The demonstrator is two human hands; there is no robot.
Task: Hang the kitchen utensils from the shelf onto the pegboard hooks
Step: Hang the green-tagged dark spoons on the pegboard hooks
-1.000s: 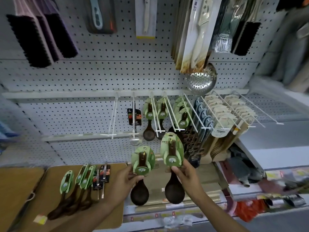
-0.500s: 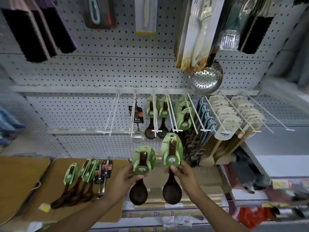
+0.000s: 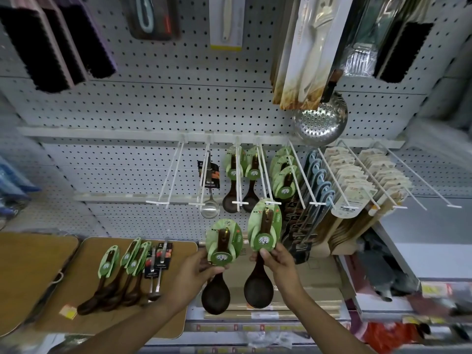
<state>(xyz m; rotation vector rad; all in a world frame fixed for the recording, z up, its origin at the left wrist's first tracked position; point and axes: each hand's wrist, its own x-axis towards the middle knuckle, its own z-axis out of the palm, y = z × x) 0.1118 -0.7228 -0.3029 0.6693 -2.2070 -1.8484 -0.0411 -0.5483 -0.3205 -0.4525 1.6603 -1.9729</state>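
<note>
Two dark spoons on green cards are in your hands right now, so you are mid-task rather than near the end. Your left hand (image 3: pixel 194 270) grips one carded spoon (image 3: pixel 221 254) at the neck, just below its card; your right hand (image 3: pixel 277 261) pinches the other carded spoon (image 3: pixel 264 236) the same way and holds it higher, its card top just under the tip of a white pegboard hook (image 3: pixel 265 175). Neither card is on a hook yet.

Done so far, as far as you can see: several matching spoons already hang on the hooks at the middle of the pegboard (image 3: pixel 153 111), two on one pair of hooks and a stack on the next to the right, with a small metal ladle (image 3: pixel 209 198) on the hook to their left.

Left to do: three or four more green-carded spoons (image 3: pixel 120 272) and a couple of black-carded utensils (image 3: pixel 158 264) lie on the brown board (image 3: pixel 51 290) at the shelf's left end, near its back edge. One hook (image 3: pixel 171 175) at the left of the row hangs bare.
</note>
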